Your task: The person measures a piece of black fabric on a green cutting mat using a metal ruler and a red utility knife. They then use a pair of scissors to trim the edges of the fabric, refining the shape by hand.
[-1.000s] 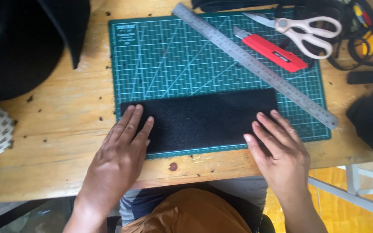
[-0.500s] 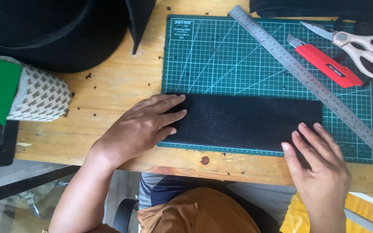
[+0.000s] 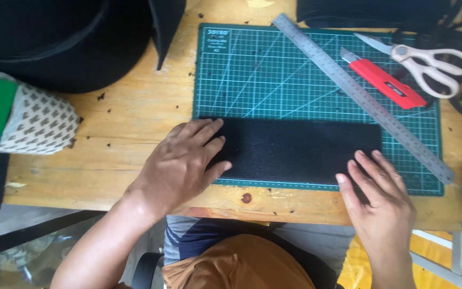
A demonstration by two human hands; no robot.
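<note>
The left hand (image 3: 185,160), fingers extended and flat, presses on the left end of a black strip of fabric (image 3: 295,150); the right hand (image 3: 378,200), likewise open and gripping nothing, lays its fingertips on the strip's near right corner. Pressure at both ends appears to keep the strip flat and straight. The strip lies along the near edge of a green cutting mat (image 3: 274,69) on a wooden table (image 3: 124,123). A steel ruler (image 3: 359,93) crosses the mat diagonally, just beyond the strip's far right corner. A red utility knife (image 3: 383,85) and scissors (image 3: 429,61) rest further right, within reach.
</note>
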